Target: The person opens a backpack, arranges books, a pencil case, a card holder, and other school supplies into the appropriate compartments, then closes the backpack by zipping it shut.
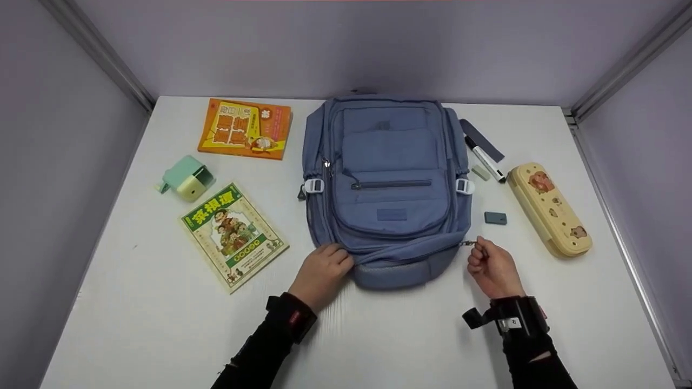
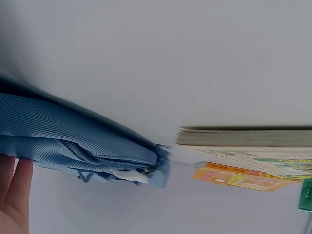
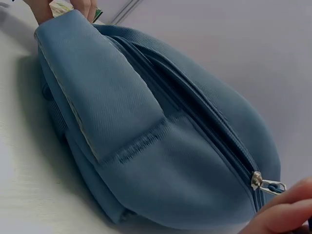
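Observation:
A blue backpack (image 1: 392,216) lies on its back on the white table, its bottom towards me. My left hand (image 1: 323,273) grips its lower left corner; in the right wrist view the fingers (image 3: 84,7) reach over the fabric edge. At the lower right, my right hand (image 1: 493,268) pinches the pull of a metal zipper slider (image 3: 257,180). The zipper track beside that slider shows a narrow gap in the right wrist view. Another zipper slider (image 1: 326,163) sits on the bag's left side. Inside the bag is hidden.
Left of the bag lie an orange book (image 1: 246,129), a green-and-cream book (image 1: 233,237) and a mint pencil sharpener (image 1: 188,177). On the right are a dark strip (image 1: 483,140), a marker (image 1: 486,161), a pale green eraser (image 1: 480,173), a dark teal block (image 1: 495,218) and a yellow pencil case (image 1: 550,210).

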Motion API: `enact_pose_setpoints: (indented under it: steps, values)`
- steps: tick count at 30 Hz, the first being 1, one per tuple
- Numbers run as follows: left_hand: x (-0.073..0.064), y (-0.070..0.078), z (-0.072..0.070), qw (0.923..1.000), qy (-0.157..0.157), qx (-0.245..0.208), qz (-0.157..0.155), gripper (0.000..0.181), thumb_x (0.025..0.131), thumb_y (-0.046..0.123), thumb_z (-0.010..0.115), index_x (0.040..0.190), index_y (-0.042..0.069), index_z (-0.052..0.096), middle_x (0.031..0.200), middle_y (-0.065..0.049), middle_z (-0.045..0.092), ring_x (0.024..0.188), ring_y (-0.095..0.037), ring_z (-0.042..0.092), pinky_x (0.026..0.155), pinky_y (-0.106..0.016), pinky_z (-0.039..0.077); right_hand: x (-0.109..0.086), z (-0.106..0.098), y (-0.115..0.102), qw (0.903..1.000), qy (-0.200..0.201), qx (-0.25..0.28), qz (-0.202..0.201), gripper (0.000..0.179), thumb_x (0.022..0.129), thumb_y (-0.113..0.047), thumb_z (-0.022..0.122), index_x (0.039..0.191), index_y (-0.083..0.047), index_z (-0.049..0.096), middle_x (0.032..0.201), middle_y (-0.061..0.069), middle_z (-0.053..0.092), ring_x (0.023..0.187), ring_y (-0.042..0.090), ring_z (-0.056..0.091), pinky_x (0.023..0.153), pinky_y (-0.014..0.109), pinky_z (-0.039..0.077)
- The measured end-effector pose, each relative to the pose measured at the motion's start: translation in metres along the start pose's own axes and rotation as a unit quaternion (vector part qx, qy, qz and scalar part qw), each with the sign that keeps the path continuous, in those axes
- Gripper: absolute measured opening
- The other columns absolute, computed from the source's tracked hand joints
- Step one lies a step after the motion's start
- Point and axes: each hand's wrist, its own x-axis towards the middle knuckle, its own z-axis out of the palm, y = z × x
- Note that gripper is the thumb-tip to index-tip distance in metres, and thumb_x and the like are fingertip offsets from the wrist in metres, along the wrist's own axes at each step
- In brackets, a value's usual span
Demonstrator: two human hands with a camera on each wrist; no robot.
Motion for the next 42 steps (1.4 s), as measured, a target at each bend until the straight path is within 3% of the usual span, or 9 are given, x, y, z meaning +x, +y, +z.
enact_pose_setpoints:
  steps: [13, 17, 20, 25, 29, 31, 33, 38, 42]
  values:
    - [-0.007, -0.032, -0.007, 0.9997, 0.018, 0.018, -0.004, 0.015, 0.07, 0.002, 0.07, 0.076, 0.016, 0.071, 0.08, 0.005, 0.072, 0.09, -0.019, 0.066, 0.083, -0.035, 0.054, 0.006, 0.0, 0.002, 0.9995, 0.018, 0.02, 0.013, 0.043, 0.108, -0.02, 0.036, 0.068, -0.014, 0.05, 0.063, -0.008, 0.046, 0.058, 0.004, 0.039, 0.056, 0.015, 0.031]
    - [-0.008, -0.035, -0.01, 0.999, -0.002, 0.04, -0.02, 0.012, 0.072, 0.003, 0.07, 0.076, 0.014, 0.069, 0.082, 0.003, 0.072, 0.094, -0.021, 0.067, 0.084, -0.036, 0.053, 0.008, -0.001, 0.007, 0.9996, 0.022, 0.007, 0.017, 0.043, 0.108, -0.021, 0.036, 0.068, -0.015, 0.05, 0.062, -0.008, 0.045, 0.057, 0.004, 0.039, 0.056, 0.016, 0.031]
    - [-0.006, -0.03, -0.017, 0.9966, -0.036, 0.058, -0.047, 0.012, 0.075, 0.001, 0.068, 0.08, 0.012, 0.066, 0.087, -0.001, 0.071, 0.099, -0.022, 0.066, 0.088, -0.039, 0.052, 0.007, -0.004, 0.012, 0.9995, 0.019, -0.016, 0.02, 0.041, 0.108, -0.023, 0.037, 0.069, -0.016, 0.049, 0.063, -0.008, 0.044, 0.058, 0.004, 0.039, 0.056, 0.017, 0.031]
    - [0.012, -0.008, -0.038, 0.9855, -0.115, 0.048, -0.115, 0.026, 0.071, -0.001, 0.069, 0.094, 0.008, 0.064, 0.099, -0.009, 0.066, 0.105, -0.029, 0.062, 0.097, -0.05, 0.049, 0.005, -0.008, 0.018, 0.9989, 0.01, -0.045, 0.009, 0.04, 0.108, -0.029, 0.036, 0.072, -0.017, 0.049, 0.064, -0.009, 0.044, 0.058, 0.003, 0.038, 0.054, 0.017, 0.03]
    - [0.037, 0.025, -0.044, 0.9835, -0.118, 0.061, -0.123, 0.04, 0.074, 0.005, 0.072, 0.114, 0.009, 0.065, 0.105, -0.009, 0.066, 0.103, -0.027, 0.063, 0.093, -0.046, 0.053, 0.003, -0.009, 0.02, 0.9986, -0.001, -0.054, -0.001, 0.039, 0.108, -0.031, 0.036, 0.075, -0.017, 0.051, 0.064, -0.01, 0.044, 0.056, 0.002, 0.037, 0.053, 0.016, 0.029]
    - [0.051, 0.045, -0.039, 0.983, -0.121, 0.079, -0.114, 0.042, 0.081, 0.01, 0.07, 0.123, 0.011, 0.065, 0.11, -0.007, 0.067, 0.103, -0.024, 0.065, 0.09, -0.042, 0.055, 0.002, -0.009, 0.02, 0.9982, -0.01, -0.059, -0.005, 0.037, 0.108, -0.03, 0.037, 0.077, -0.017, 0.053, 0.064, -0.011, 0.044, 0.056, 0.001, 0.036, 0.052, 0.016, 0.029]
    - [0.062, 0.066, -0.031, 0.9793, -0.144, 0.096, -0.105, 0.041, 0.089, 0.014, 0.064, 0.13, 0.014, 0.062, 0.116, -0.005, 0.066, 0.105, -0.022, 0.065, 0.091, -0.04, 0.056, 0.001, -0.009, 0.02, 0.9979, -0.026, -0.059, -0.001, 0.037, 0.108, -0.029, 0.037, 0.078, -0.016, 0.055, 0.064, -0.011, 0.042, 0.056, 0.001, 0.035, 0.052, 0.016, 0.028]
    - [0.079, 0.105, -0.004, 0.9615, -0.21, 0.148, -0.097, 0.044, 0.1, 0.024, 0.048, 0.144, 0.018, 0.05, 0.128, -0.003, 0.063, 0.114, -0.024, 0.063, 0.095, -0.05, 0.052, -0.001, -0.006, 0.02, 0.9968, -0.063, -0.047, 0.017, 0.04, 0.109, -0.022, 0.035, 0.081, -0.015, 0.063, 0.061, -0.011, 0.042, 0.055, 0.001, 0.033, 0.051, 0.015, 0.028]
    - [0.083, 0.117, 0.014, 0.9552, -0.194, 0.2, -0.1, 0.037, 0.103, 0.027, 0.043, 0.138, 0.022, 0.053, 0.124, -0.002, 0.064, 0.111, -0.027, 0.065, 0.093, -0.055, 0.051, -0.001, -0.005, 0.019, 0.9958, -0.076, -0.044, 0.027, 0.042, 0.109, -0.018, 0.034, 0.082, -0.015, 0.066, 0.061, -0.011, 0.043, 0.055, 0.0, 0.034, 0.051, 0.014, 0.029]
